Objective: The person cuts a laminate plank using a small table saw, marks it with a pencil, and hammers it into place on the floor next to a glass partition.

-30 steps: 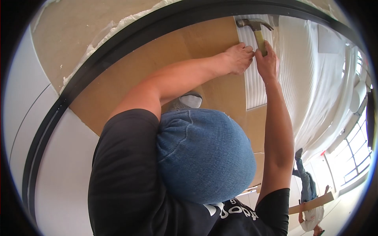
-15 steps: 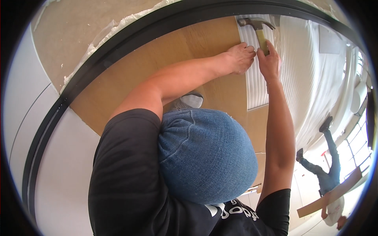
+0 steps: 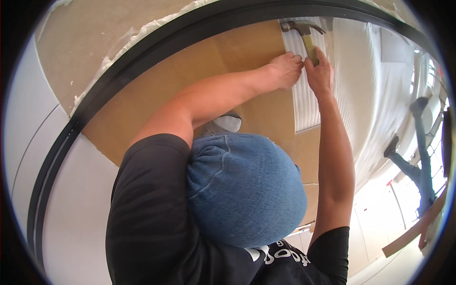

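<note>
Yellow-handled, with a dark metal head, the claw hammer (image 3: 309, 46) is gripped in your right hand (image 3: 321, 72), above the white ribbed sheet (image 3: 306, 107) near the curved black rail (image 3: 228, 14). Its long axis runs away from you, leaning slightly left; the claw points right, the striking face left. Your left hand (image 3: 287, 70) is curled closed beside it (whether it pinches anything, you cannot tell here). The step appears to be hammer work; the next move calls for keeping those knuckles clear.
</note>
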Available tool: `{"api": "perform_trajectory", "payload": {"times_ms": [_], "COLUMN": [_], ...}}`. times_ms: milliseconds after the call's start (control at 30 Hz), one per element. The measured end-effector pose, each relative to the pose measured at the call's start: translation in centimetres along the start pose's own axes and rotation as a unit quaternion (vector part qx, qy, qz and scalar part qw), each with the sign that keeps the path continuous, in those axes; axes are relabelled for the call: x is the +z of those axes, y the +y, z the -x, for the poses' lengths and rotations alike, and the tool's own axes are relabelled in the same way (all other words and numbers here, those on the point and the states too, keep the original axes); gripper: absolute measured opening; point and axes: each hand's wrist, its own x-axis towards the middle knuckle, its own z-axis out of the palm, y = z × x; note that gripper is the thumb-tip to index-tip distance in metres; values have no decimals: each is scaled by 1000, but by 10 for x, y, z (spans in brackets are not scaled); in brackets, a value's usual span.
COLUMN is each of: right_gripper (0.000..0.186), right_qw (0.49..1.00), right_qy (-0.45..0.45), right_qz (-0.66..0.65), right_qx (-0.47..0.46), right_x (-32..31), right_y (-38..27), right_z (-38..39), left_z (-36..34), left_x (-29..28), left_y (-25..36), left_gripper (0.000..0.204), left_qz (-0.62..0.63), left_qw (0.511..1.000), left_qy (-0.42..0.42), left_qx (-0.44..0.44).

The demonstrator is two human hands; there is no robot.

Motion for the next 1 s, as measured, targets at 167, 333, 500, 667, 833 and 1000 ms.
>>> {"api": "perform_trajectory", "payload": {"times_ms": [167,333,500,667,833,1000], "right_gripper": [56,55,54,53,54,55], "right_qw": [998,999,998,998,999,1000], "right_qy": [31,7,35,19,23,22], "right_qz": [-34,-36,-42,-58,-15,-16], "right_qx": [46,-2,12,-2,-22,-12], "right_x": [1,0,9,5,6,7], "right_y": [-1,-9,-8,-7,-2,-3], "right_z": [-4,0,0,-3,-2,0], "left_z": [-3,-4,-2,2,0,0], "left_x": [1,17,7,4,2,1], "left_y": [-1,5,3,1,4,2], "left_gripper": [25,26,28,28,27,27], "left_qz": [17,139,-12,-1,7,13], "left_qw": [1000,978,1000,1000,1000,1000], "left_qy": [-5,87,5,9,-2,-1], "left_qx": [-1,-131,-19,-24,-25,-22]}}
